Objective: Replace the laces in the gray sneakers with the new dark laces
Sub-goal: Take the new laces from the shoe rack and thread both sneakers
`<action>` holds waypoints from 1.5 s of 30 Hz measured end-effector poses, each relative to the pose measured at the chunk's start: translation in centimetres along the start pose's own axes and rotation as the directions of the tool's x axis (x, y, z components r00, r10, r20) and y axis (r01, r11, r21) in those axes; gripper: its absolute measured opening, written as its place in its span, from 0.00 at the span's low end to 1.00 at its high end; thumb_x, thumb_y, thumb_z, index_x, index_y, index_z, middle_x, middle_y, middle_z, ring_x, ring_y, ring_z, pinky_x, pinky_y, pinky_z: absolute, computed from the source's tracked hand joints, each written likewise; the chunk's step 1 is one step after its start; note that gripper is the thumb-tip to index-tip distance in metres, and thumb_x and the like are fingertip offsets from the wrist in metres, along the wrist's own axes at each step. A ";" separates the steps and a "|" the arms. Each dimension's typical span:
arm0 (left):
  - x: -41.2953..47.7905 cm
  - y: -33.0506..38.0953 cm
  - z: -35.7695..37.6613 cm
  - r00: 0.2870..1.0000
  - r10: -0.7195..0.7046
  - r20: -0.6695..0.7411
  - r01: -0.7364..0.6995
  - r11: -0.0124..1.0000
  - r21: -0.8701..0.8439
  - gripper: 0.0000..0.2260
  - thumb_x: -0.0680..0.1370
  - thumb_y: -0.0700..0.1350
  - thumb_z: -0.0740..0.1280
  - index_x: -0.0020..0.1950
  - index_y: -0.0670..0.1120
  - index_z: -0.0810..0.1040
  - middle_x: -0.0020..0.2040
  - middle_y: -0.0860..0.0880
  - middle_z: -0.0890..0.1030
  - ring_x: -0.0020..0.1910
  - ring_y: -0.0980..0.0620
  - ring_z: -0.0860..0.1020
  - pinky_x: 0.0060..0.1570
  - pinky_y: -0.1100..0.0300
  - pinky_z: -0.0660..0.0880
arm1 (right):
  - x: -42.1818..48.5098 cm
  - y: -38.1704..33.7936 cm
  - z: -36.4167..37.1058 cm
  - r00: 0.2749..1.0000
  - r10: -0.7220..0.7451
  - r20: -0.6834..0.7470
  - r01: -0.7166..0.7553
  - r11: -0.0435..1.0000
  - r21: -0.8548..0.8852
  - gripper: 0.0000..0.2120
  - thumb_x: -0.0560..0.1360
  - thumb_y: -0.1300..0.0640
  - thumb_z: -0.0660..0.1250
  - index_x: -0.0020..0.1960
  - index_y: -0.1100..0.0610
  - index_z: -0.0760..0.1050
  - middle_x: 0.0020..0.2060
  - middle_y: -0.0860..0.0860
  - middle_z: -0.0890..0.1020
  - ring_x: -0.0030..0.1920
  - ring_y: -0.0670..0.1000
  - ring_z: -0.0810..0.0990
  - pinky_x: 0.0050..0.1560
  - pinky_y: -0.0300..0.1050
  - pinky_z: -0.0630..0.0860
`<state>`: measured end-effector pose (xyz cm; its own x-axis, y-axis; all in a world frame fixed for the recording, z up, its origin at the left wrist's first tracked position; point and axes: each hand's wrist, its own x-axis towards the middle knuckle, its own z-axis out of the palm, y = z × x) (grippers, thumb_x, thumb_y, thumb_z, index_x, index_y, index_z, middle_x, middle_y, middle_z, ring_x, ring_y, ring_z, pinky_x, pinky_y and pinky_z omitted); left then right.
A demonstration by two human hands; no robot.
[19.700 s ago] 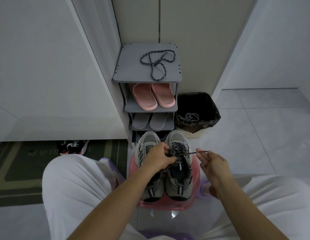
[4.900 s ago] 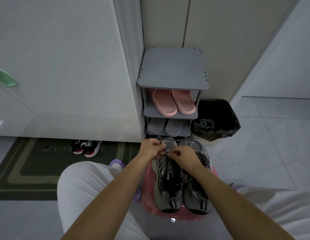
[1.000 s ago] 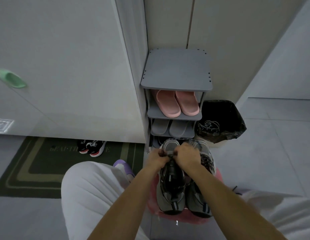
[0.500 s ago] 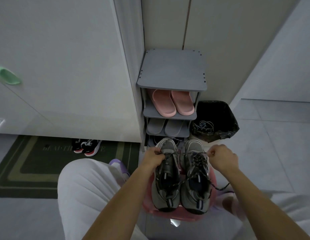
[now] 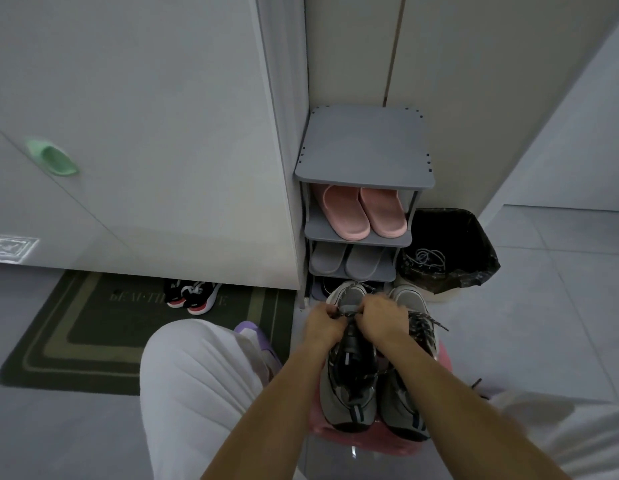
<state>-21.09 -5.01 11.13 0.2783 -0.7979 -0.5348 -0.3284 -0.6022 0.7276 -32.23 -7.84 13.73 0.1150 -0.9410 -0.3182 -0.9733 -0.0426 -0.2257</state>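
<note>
1. The gray sneakers are set side by side and touching on a pink stool point(image 5: 370, 443). Their heels are turned toward the person and their toes toward the rack point(image 5: 363, 147), so each long axis runs straight away from the body.
2. The right sneaker point(image 5: 403, 403) is seen with a fitted lace point(image 5: 420, 329) already crossed over its tongue. The left sneaker point(image 5: 349, 386) is the one being worked on.
3. The left hand point(image 5: 322, 325) and the right hand point(image 5: 380, 318) are brought together over the toe end of the left sneaker, almost knuckle to knuckle.
4. The fingers of both hands are curled tight, and a dark strand of the lace point(image 5: 346, 316) is pinched in the narrow gap between them. How much of it is held by each hand cannot be told.
5. The lace is thus found directly under the fingertips, at the far end of the shoe's axis. The open tongue and the unfilled upper eyelets lie back toward the wrists.
6. The left hand is placed on the outer side of the shoe, while the right hand is reached across above the right sneaker. Both are judged equally near to the lace.
7. The coming move is judged to turn on this relation: the ends would be drawn crosswise to the axis, then led heelward along it.
8. Old laces point(image 5: 425, 258) are seen in the bin point(image 5: 474, 237) beside the rack, well apart from the hands.
</note>
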 end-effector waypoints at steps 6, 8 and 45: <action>0.0 0.0 0.3 1.000 0.001 -0.027 0.000 0.999 0.046 0.11 0.75 0.44 0.67 0.56 0.42 0.77 0.51 0.45 0.80 0.50 0.47 0.78 0.48 0.59 0.72 | -0.4 2.2 -1.5 0.999 0.045 -0.007 -0.044 0.995 0.084 0.04 0.74 0.55 0.62 0.46 0.50 0.76 0.51 0.51 0.79 0.53 0.54 0.78 0.52 0.46 0.69; 0.3 -0.2 0.3 1.000 -0.004 -0.015 0.005 1.000 0.031 0.11 0.75 0.44 0.67 0.56 0.42 0.77 0.51 0.44 0.80 0.50 0.47 0.78 0.51 0.58 0.73 | -0.6 4.0 -2.5 0.995 0.099 0.002 -0.098 0.989 0.113 0.05 0.75 0.57 0.63 0.42 0.48 0.74 0.50 0.50 0.80 0.54 0.53 0.78 0.53 0.46 0.67; 0.2 0.3 -0.1 1.000 -0.018 0.008 0.017 0.997 0.074 0.06 0.76 0.42 0.66 0.38 0.47 0.75 0.43 0.45 0.78 0.46 0.46 0.78 0.50 0.58 0.74 | -1.8 8.2 -3.5 0.966 0.257 -0.022 -0.255 0.965 0.054 0.10 0.76 0.51 0.60 0.54 0.49 0.77 0.56 0.52 0.78 0.59 0.55 0.74 0.59 0.50 0.66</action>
<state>-21.01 -5.36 11.24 0.2767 -0.7871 -0.5513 -0.3896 -0.6163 0.6844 -41.11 -7.66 15.65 -0.1431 -0.9275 -0.3453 -0.9581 0.2173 -0.1865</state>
